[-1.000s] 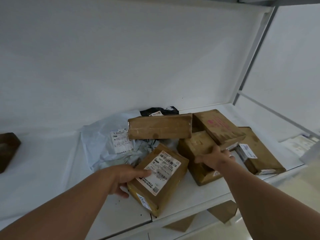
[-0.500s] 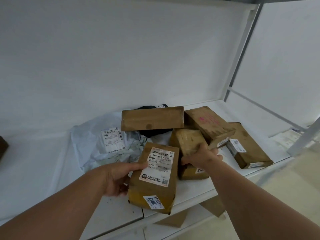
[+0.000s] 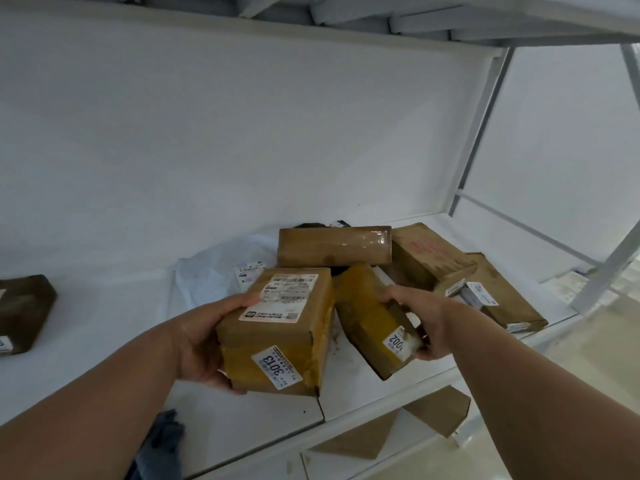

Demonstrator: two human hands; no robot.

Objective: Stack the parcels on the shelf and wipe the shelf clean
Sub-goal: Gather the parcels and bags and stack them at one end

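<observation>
Boxes now come up off the shelf [image 3: 242, 420]: our left hand [image 3: 204, 341] grips box 3013 [image 3: 277, 337] at lower centre, our right hand [image 3: 426, 323] clutches box 2002 [image 3: 370, 327] beside it, tilted. Stacking can begin; other parcels [image 3: 334, 245] lie behind.

The dark parcel [image 3: 24, 311] is cut off at the left edge; the black bag [image 3: 311, 226] hides behind a taped box [image 3: 334, 245].

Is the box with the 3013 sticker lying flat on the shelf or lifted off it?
Lifted and tilted. The left hand grips the 3013 box from its side, its front end raised above the shelf.
</observation>
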